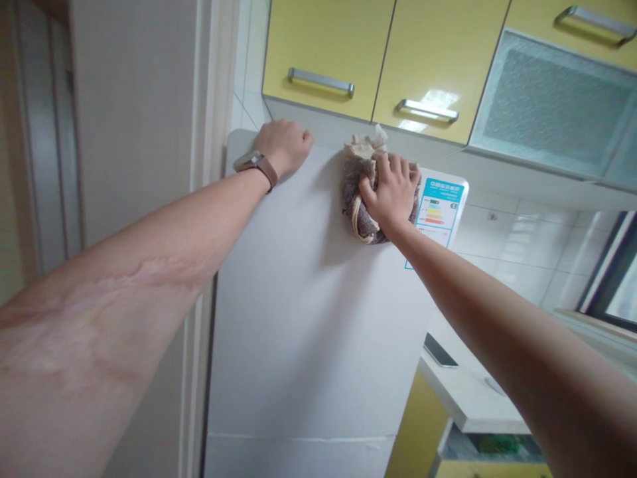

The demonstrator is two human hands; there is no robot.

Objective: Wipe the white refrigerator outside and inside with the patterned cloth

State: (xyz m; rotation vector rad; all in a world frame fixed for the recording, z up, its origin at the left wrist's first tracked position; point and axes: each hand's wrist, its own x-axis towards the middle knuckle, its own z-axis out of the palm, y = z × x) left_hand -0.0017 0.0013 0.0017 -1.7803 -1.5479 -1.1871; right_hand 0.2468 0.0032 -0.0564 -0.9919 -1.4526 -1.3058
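A crumpled brown cloth (359, 174) with pale, frayed edges is pressed against the upper front of the white refrigerator door (279, 299). My right hand (395, 189) lies over the cloth and grips it, thumb on the left and fingers pointing up. At the door's upper left, my left hand (284, 145) rests by the top edge with its fingers curled in. Its fingertips are hidden, and nothing shows in it. A watch with a brown strap (266, 169) is on the left wrist. Beside the cloth, an energy label (440, 211) is stuck near the door's right edge.
Yellow wall cabinets (326, 40) with metal handles hang just above the refrigerator. A door frame (204, 166) stands close on the left. At lower right, a counter (478, 405) bears a dark flat object (440, 350). A window (614, 279) is farther right.
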